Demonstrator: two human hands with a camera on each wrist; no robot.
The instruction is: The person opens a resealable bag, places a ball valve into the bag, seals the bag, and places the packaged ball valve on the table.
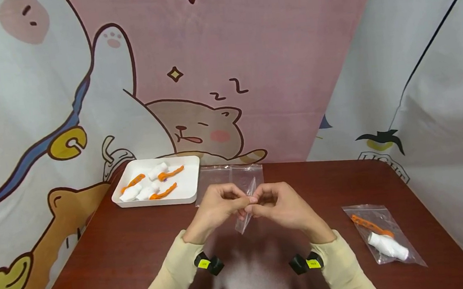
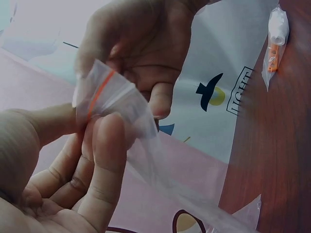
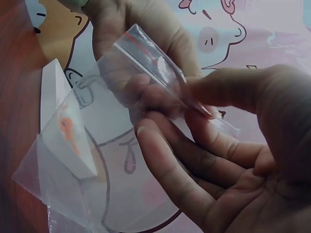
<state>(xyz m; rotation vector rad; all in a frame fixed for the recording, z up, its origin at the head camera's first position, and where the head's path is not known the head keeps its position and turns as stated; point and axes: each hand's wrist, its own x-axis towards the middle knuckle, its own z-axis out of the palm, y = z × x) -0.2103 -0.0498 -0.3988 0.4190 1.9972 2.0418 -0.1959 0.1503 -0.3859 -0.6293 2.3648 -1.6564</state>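
Observation:
Between both hands is a clear zip bag [image 3: 92,116] with a red line along its top; nothing shows inside it. My left hand [image 1: 220,207] pinches the bag's top edge between thumb and fingers. Right beside it, my right hand [image 1: 281,207] pinches the same edge, the two sets of fingertips meeting near the middle. In the left wrist view, the bag's orange-red strip [image 2: 100,93] stands up above the left fingers, and the bag's body hangs away from them.
A white tray [image 1: 186,196] at the back left holds several white rolls [image 1: 147,190] and orange strap-like pieces [image 1: 165,192]. Behind the hands lies another clear bag [image 1: 255,171]. At right, a filled clear bag [image 1: 378,253] contains a white roll [image 1: 388,245] and an orange piece [image 1: 369,225].

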